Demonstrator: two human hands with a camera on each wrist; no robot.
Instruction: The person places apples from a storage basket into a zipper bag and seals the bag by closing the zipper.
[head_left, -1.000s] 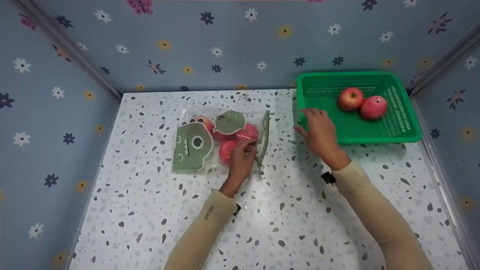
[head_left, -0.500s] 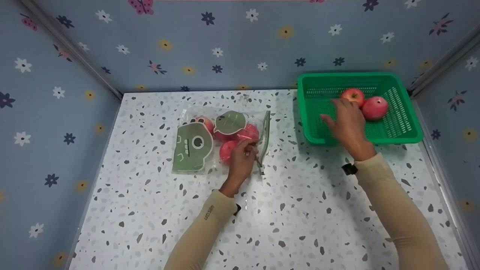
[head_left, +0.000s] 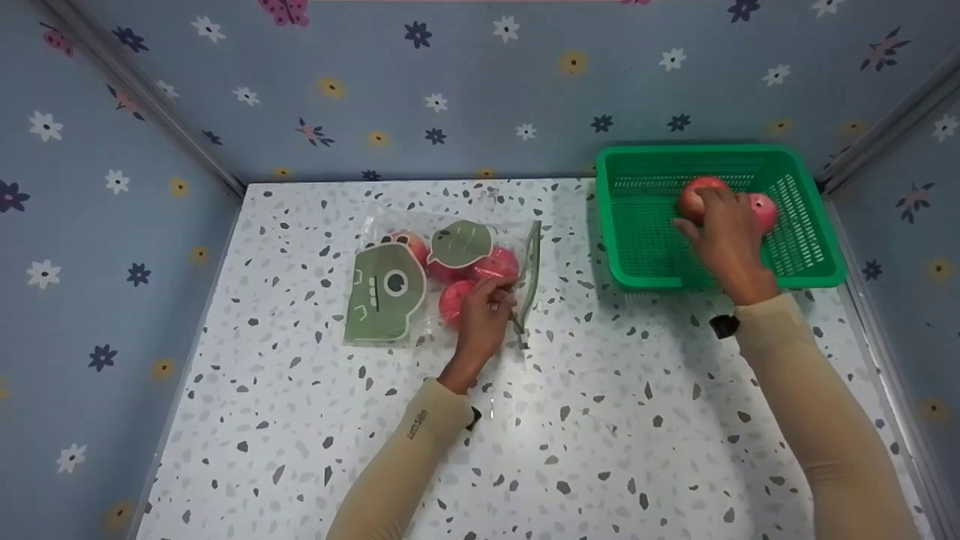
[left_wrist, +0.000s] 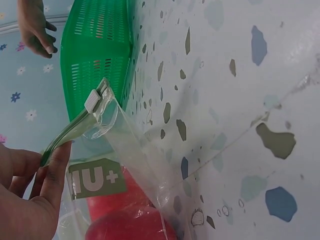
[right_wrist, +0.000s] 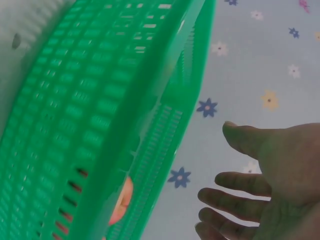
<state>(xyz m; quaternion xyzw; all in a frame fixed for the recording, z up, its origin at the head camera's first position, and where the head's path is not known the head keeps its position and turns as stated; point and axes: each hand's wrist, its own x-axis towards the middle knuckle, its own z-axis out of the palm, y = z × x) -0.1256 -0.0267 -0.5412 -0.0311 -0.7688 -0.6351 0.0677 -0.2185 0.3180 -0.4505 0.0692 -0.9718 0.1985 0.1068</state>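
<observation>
head view: left hand (head_left: 484,319) pinching the zip bag (head_left: 384,300) by its sealing edge, bagged apples (head_left: 455,301) lying with it on the desk (head_left: 570,457); over at the green basket (head_left: 637,259), right hand (head_left: 727,232) hovering above two apples (head_left: 699,196), thumb and fingers wide apart.

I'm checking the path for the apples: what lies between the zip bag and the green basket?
Only bare speckled tabletop lies between the zip bag and the green basket, as the head view shows.
</observation>
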